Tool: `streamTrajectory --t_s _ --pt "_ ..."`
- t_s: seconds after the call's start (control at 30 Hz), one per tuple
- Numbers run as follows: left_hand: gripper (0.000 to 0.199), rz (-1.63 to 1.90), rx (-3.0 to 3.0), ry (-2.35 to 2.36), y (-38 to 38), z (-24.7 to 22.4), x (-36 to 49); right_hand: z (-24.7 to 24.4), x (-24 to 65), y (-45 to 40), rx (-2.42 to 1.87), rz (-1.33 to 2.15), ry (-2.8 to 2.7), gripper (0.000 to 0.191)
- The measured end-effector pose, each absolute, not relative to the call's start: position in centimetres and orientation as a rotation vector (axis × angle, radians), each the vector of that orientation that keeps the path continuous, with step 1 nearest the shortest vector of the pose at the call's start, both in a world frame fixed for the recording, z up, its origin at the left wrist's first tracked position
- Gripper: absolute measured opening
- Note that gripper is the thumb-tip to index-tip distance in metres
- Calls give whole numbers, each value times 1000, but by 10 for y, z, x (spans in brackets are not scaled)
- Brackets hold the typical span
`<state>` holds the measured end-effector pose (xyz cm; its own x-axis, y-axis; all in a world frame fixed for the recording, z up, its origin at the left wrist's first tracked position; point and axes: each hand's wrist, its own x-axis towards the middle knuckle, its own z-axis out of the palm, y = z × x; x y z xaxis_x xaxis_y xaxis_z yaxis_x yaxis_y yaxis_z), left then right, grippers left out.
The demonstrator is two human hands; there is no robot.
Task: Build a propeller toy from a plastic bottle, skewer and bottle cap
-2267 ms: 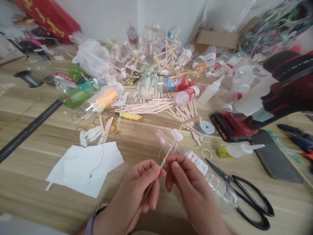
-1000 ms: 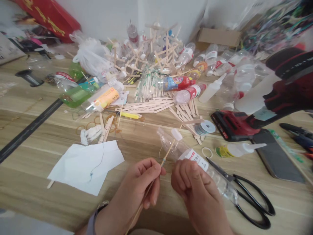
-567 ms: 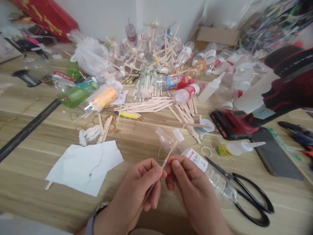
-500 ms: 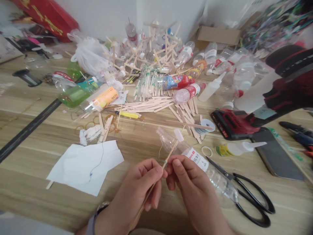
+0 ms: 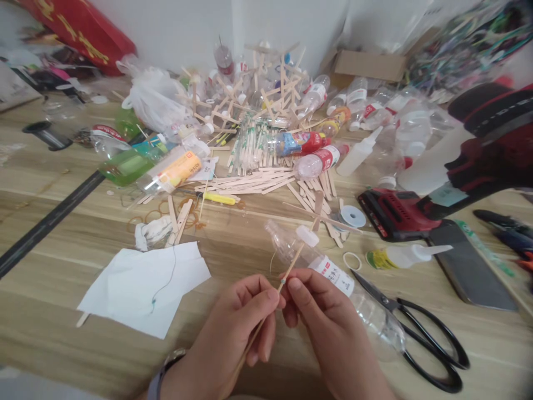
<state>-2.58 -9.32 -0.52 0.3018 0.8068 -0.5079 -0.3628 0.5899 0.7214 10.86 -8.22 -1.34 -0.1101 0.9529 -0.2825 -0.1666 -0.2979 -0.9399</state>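
Pinching a thin stick [image 5: 293, 261], the left hand [image 5: 244, 319] has its fingers closed just below a small teal wrap [image 5: 283, 281]. The right hand [image 5: 325, 316] has its fingertips bunched beside the wrap; whether they grip it cannot be told. The stick slants away to a white cap [image 5: 307, 235]. Beyond, a clear bottle [image 5: 336, 276] lies on the desk [image 5: 233, 236], scissors [image 5: 387, 303] beside it.

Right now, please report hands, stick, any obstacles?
Left hand holds stick. Right hand close by, grip unclear. White cap near stick's far end. Bottle partly behind right hand, scissors alongside.
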Motion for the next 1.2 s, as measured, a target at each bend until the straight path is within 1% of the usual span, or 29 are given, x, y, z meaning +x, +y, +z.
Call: streamTrajectory --t_s 0.13,0.37,0.43,0.5,0.6,0.67,1.03,1.2 --pt "29 821 534 977 -93 -5 -26 -15 108 -83 -1229 1553 -969 31" --pt "29 807 554 1022 -92 -2 -25 -24 111 -88 -1250 1520 -1016 55" --pt "29 801 552 1027 -92 -1 -25 -23 112 -89 -1256 1531 -1074 57" --pt "29 797 550 1026 -92 -1 -25 -20 112 -88 -1270 1524 -1088 54" --pt "28 801 553 1017 -92 0 -26 -15 111 -86 -1289 1515 -1034 39" --pt "28 808 554 1011 -92 -1 -26 -12 109 -84 -1280 1528 -985 35" --pt "27 810 556 1012 -93 -2 -26 -14 108 -83 -1260 1595 -915 31" --pt "29 803 569 1023 -93 -3 -26 -13 108 -84 -1270 1619 -880 32"
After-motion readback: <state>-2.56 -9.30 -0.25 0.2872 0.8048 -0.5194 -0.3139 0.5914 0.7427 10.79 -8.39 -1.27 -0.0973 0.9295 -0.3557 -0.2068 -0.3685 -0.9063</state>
